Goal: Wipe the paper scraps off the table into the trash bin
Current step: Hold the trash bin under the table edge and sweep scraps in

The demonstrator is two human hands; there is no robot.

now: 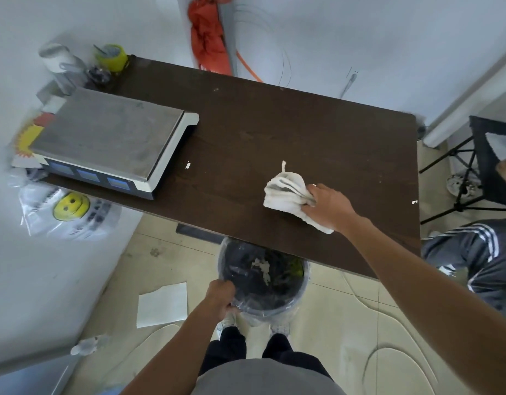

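gripping the bunched end of the soft, limp cloth on the surface with the right hand, clasping the trash bin rim with the left hand, judging the paper scraps scattered there featherlight, easily swept.

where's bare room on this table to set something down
Bare but for a scrap: the table between scale and right edge, beyond the cloth. Crowded: the left end, filled by the scale and a tape roll.
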